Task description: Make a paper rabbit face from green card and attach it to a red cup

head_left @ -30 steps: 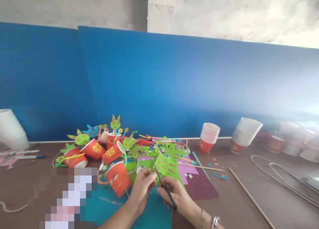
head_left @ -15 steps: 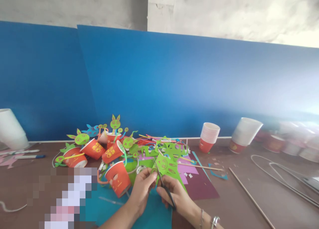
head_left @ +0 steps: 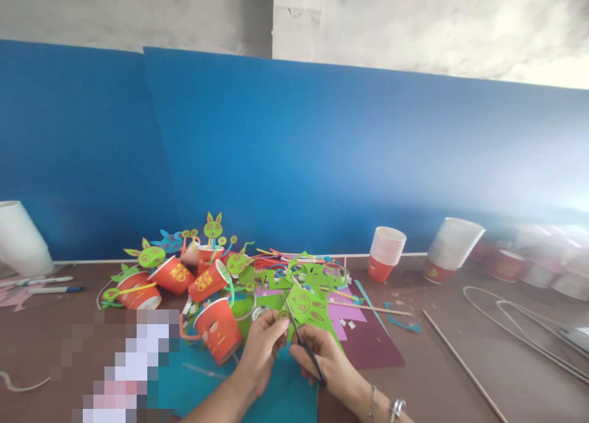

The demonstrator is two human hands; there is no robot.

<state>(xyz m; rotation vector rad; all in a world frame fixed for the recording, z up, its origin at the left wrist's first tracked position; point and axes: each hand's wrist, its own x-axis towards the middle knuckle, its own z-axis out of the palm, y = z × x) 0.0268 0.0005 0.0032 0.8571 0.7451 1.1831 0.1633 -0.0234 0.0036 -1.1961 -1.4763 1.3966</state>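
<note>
Between its thumb and fingers my left hand (head_left: 264,343) pinches a small green paper piece (head_left: 282,316), mostly hidden by the fingertips. Black-handled scissors (head_left: 309,353) are gripped in my right hand (head_left: 324,354), their blades pointing up and left, right beside the green piece. Just beyond the blades lies a green sheet with a drawn rabbit face (head_left: 300,302). A tilted red paper cup (head_left: 218,329) with a face and bent straw arms rests left of my left hand. Below my hands a teal sheet (head_left: 280,398) covers part of the table.
More decorated red cups (head_left: 173,274) with green paper heads crowd the left. Green scraps (head_left: 317,273) and straws lie behind my hands. A cup stack (head_left: 386,254) stands at the back, a larger one (head_left: 453,250) farther right. A wooden stick (head_left: 462,364) and wire (head_left: 519,315) lie rightward.
Almost nothing differs. Both hands keep their place, with the scissors still at the small green piece; any shift of the blades is too slight to make out.
</note>
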